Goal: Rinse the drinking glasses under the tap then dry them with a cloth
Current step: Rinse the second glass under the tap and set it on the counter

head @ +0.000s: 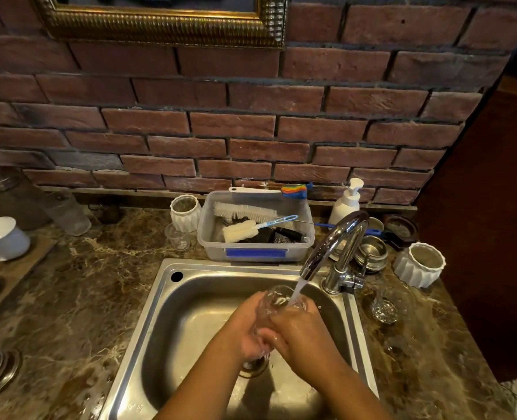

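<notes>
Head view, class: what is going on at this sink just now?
A person holds a clear drinking glass in both hands over the steel sink. The left hand and right hand wrap round it while water from the running tap pours onto it. Another clear glass waits on the counter to the right. Drying has not begun.
</notes>
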A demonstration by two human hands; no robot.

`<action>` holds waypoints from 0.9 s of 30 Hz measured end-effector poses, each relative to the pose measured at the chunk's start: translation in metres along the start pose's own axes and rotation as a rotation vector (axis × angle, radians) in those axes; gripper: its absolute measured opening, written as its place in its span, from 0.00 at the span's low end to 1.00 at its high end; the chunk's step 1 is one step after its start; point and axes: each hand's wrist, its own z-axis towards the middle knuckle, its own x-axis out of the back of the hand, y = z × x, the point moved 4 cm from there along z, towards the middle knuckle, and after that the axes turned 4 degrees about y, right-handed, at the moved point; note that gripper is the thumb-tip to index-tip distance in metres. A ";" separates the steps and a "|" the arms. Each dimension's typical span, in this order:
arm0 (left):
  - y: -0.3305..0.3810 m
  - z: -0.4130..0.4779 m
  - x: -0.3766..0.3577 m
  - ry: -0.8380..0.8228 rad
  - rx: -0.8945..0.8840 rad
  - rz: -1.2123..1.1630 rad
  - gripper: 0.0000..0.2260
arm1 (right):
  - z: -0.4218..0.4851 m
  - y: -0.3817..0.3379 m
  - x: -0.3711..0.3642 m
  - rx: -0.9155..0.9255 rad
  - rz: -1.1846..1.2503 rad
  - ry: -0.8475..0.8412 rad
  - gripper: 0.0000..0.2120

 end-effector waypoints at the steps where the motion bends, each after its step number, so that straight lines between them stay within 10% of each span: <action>1: -0.002 -0.003 0.003 -0.028 0.018 -0.006 0.12 | -0.001 -0.002 0.001 0.038 -0.057 -0.035 0.15; 9: 0.012 0.014 -0.003 0.366 -0.711 0.585 0.09 | -0.002 0.021 -0.022 -0.642 1.046 0.281 0.16; 15: 0.017 -0.002 -0.009 0.305 -1.266 1.221 0.02 | -0.003 0.034 -0.039 -0.992 1.903 0.091 0.17; 21: 0.015 0.007 -0.004 0.273 -0.565 0.541 0.10 | 0.005 0.027 -0.006 -0.551 0.906 0.209 0.14; 27: 0.001 0.016 0.010 -0.099 0.072 -0.071 0.16 | 0.004 0.000 -0.001 -0.002 0.003 0.014 0.11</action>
